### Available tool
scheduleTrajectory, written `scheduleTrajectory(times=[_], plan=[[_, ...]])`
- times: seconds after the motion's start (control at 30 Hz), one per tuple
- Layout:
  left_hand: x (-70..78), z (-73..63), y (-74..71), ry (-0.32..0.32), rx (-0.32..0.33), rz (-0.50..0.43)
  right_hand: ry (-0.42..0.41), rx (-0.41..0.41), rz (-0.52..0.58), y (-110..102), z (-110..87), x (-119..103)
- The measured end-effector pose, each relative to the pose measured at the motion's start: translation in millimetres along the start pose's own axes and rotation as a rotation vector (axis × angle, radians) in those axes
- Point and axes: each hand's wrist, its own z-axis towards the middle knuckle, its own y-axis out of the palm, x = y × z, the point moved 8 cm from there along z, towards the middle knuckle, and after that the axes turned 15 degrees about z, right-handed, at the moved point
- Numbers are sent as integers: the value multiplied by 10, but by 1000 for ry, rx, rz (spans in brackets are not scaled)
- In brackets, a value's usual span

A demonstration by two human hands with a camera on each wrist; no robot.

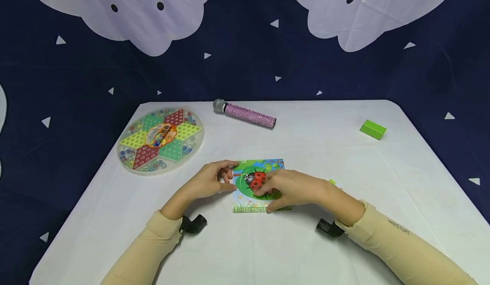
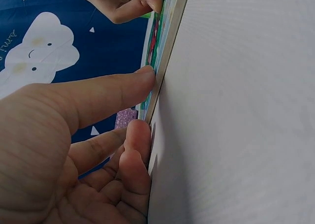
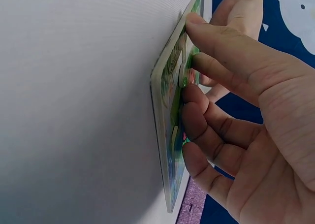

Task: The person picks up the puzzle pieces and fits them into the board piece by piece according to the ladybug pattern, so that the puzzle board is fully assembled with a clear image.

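A flat square ladybug puzzle (image 1: 241, 202) lies on the table between both hands, its picture facing up. My left hand (image 1: 208, 180) holds its left edge, the thumb (image 2: 140, 83) against the side and the index finger near the far corner. My right hand (image 1: 296, 187) is over the puzzle's right half and hides part of the ladybug. Its thumb (image 3: 211, 34) touches the near edge, while bent fingertips rest on the picture. Under those fingers, in the right wrist view, some puzzle pieces (image 3: 174, 130) stand slightly proud of the board.
A round Chinese checkers set (image 1: 180, 151) with marbles lies at the back left. Beside it is a pink glittery microphone (image 1: 249, 115). A green block (image 1: 373, 129) sits at the back right. Something small and green (image 1: 331, 182) shows behind my right wrist, mostly hidden.
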Motion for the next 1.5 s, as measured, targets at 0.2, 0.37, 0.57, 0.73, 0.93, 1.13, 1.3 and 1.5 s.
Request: scheduleTrajectory(times=[0.2, 0.37, 0.57, 0.73, 0.93, 1.13, 1.3, 1.5], plan=[[22, 25, -9, 14, 5, 2, 12, 7, -15, -22, -30, -28], [20, 12, -8, 16, 2, -14, -15, 2, -29, -16, -28, -48], [6, -1, 19, 3, -2, -31, -48, 22, -42, -57, -97, -76], [1, 2, 21, -2, 2, -28, -25, 90, -59, -213, -251, -22], [3, -7, 14, 4, -1, -22, 32, 165, -48, -425, -505, 140], [0, -16, 13, -2, -5, -21, 139, 224, -16, -569, -778, 341], [9, -19, 18, 4, -11, -25, 222, 269, 9, -617, -1002, 493], [-2, -16, 18, 0, -12, -31, 275, 322, 21, -649, -1204, 624]])
